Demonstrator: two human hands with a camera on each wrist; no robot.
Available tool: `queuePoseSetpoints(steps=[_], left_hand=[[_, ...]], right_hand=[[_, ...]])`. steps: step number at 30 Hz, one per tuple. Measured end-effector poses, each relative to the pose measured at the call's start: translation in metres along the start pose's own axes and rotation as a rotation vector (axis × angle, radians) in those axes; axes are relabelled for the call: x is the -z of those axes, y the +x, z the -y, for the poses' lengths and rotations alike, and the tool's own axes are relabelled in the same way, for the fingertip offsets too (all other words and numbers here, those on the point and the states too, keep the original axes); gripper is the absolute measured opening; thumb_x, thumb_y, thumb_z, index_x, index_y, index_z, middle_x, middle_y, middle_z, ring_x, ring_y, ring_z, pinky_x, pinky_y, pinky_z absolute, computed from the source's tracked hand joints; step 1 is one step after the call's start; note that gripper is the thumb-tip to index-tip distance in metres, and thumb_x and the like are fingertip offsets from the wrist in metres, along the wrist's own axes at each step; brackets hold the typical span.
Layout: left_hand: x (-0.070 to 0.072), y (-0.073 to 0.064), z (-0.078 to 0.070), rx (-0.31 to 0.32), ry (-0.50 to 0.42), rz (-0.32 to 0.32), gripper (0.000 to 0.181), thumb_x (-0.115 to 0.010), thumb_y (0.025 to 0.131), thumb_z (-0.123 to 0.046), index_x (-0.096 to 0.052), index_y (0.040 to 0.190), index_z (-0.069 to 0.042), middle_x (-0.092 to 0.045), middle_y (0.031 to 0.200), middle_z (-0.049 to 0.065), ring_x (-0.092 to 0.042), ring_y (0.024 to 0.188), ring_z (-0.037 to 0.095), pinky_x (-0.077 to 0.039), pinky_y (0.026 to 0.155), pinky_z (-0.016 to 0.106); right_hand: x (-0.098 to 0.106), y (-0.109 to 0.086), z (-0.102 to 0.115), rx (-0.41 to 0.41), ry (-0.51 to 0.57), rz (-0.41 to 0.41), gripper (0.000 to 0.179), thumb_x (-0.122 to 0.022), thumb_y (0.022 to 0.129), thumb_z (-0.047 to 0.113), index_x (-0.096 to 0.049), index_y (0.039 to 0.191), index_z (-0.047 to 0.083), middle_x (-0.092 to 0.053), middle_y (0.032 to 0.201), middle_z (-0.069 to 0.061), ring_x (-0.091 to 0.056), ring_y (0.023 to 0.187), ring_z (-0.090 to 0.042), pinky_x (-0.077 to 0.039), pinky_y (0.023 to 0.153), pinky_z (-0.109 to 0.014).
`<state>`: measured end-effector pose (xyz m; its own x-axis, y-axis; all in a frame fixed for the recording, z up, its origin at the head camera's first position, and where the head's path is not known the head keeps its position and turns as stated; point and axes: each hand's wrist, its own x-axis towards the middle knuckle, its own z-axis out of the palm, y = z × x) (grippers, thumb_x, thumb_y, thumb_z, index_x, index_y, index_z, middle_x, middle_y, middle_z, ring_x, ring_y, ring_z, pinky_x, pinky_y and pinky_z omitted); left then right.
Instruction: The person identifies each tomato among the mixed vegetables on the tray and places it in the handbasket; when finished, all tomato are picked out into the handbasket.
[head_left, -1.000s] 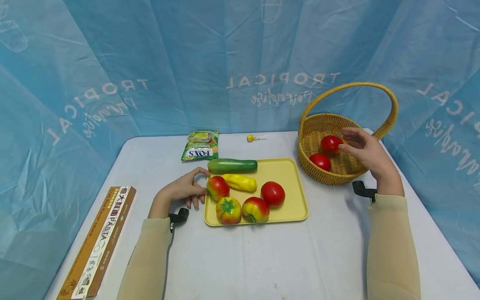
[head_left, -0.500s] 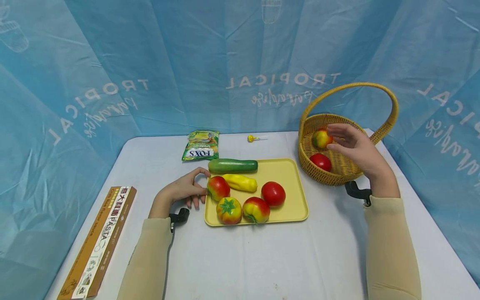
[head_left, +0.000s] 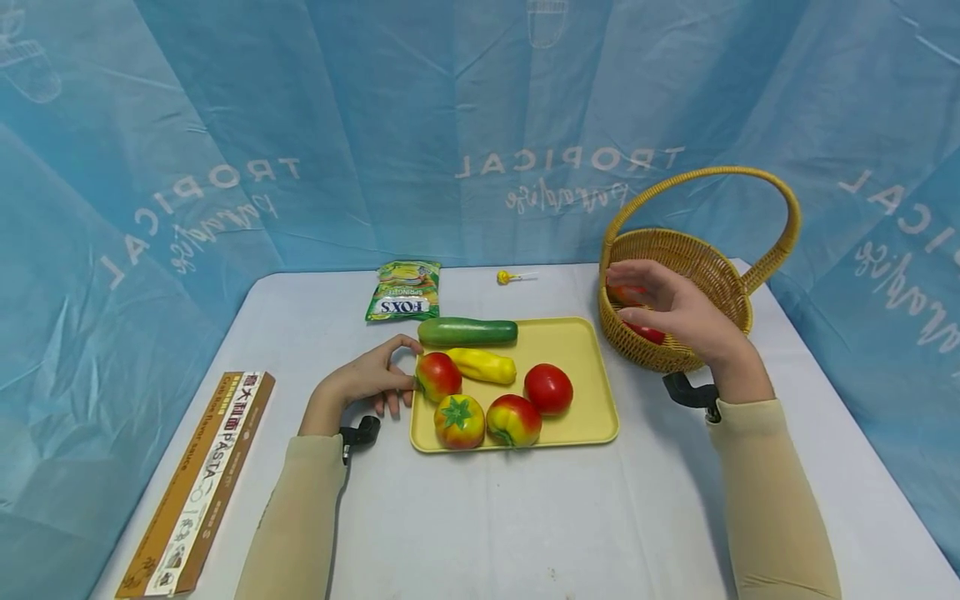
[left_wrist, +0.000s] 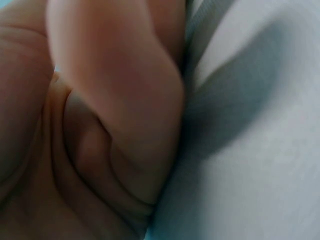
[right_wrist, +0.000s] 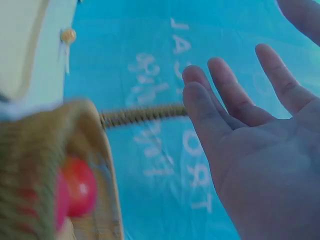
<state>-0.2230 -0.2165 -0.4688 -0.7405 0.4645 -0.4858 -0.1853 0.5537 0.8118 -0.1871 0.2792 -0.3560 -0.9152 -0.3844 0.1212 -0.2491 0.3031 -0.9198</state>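
Note:
My left hand (head_left: 365, 375) rests at the left edge of the yellow tray (head_left: 581, 358), its thumb and index finger beside a red-yellow tomato (head_left: 437, 377). Seen in the left wrist view, its fingers (left_wrist: 115, 75) bend loosely and no held thing shows. Over the wicker basket (head_left: 675, 354) is my right hand (head_left: 686, 312), fingers apart and nothing held. Partly behind that hand, a red tomato (head_left: 648, 333) and a red-yellow tomato (head_left: 626, 293) lie in the basket. Two red-yellow tomatoes, a red tomato (head_left: 548, 389), a yellow pepper-like vegetable (head_left: 483, 366) and a green cucumber-like vegetable (head_left: 468, 332) are on the tray.
Behind the tray lie a green snack bag (head_left: 405, 292) and a yellow lollipop (head_left: 504, 277). A long pasta box (head_left: 198, 483) is at the table's left. The basket's tall handle (head_left: 708, 172) arches up, and blue cloth (head_left: 405, 125) hangs behind the table.
My right hand has moved left across the basket. The rear tomato in it has rolled left, first looking red and then red-yellow. My left hand stays put.

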Motion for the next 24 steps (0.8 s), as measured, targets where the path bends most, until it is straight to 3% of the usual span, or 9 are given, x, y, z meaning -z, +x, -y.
queuePoseSetpoints(steps=[5,8,11,18,24], left_hand=[[0.000,0.001,0.000,-0.001,-0.009,0.009,0.059,-0.068,0.097,-0.019,-0.036,0.146,-0.022,-0.077,0.081,0.011,-0.069,0.052,0.019,-0.057,0.049,0.027],[0.000,0.001,-0.001,-0.003,-0.007,0.009,0.058,-0.068,0.097,-0.018,-0.036,0.146,-0.022,-0.077,0.080,0.011,-0.069,0.052,0.019,-0.057,0.049,0.027],[-0.001,0.000,-0.002,-0.002,-0.004,0.006,0.058,-0.067,0.097,-0.018,-0.036,0.146,-0.022,-0.077,0.080,0.010,-0.069,0.052,0.019,-0.057,0.049,0.028],[-0.001,0.000,-0.002,-0.003,0.002,0.001,0.058,-0.067,0.097,-0.018,-0.036,0.146,-0.022,-0.077,0.081,0.010,-0.069,0.052,0.019,-0.057,0.049,0.028],[0.000,0.000,0.000,0.003,0.005,-0.003,0.059,-0.069,0.097,-0.020,-0.036,0.146,-0.023,-0.077,0.081,0.011,-0.069,0.052,0.020,-0.058,0.049,0.028]], right_hand=[[-0.019,0.011,-0.009,0.017,-0.023,0.164,0.063,-0.072,0.099,0.010,-0.046,0.156,0.009,-0.051,0.156,-0.009,-0.047,0.148,-0.030,-0.035,0.130,-0.041],[-0.031,0.017,-0.015,-0.002,-0.026,0.261,0.065,-0.073,0.099,0.014,-0.045,0.156,0.010,-0.049,0.159,-0.011,-0.043,0.150,-0.038,-0.028,0.130,-0.060],[-0.040,0.022,-0.023,-0.046,-0.011,0.331,0.066,-0.074,0.098,0.017,-0.045,0.157,0.012,-0.048,0.160,-0.012,-0.040,0.152,-0.045,-0.028,0.128,-0.068],[-0.056,0.029,-0.036,-0.106,0.010,0.456,0.065,-0.074,0.097,0.017,-0.046,0.155,0.016,-0.042,0.165,-0.019,-0.038,0.154,-0.046,-0.028,0.129,-0.065],[-0.064,0.032,-0.041,-0.149,0.002,0.528,0.070,-0.074,0.095,0.017,-0.044,0.157,0.010,-0.042,0.165,-0.017,-0.042,0.153,-0.040,-0.032,0.128,-0.061]])
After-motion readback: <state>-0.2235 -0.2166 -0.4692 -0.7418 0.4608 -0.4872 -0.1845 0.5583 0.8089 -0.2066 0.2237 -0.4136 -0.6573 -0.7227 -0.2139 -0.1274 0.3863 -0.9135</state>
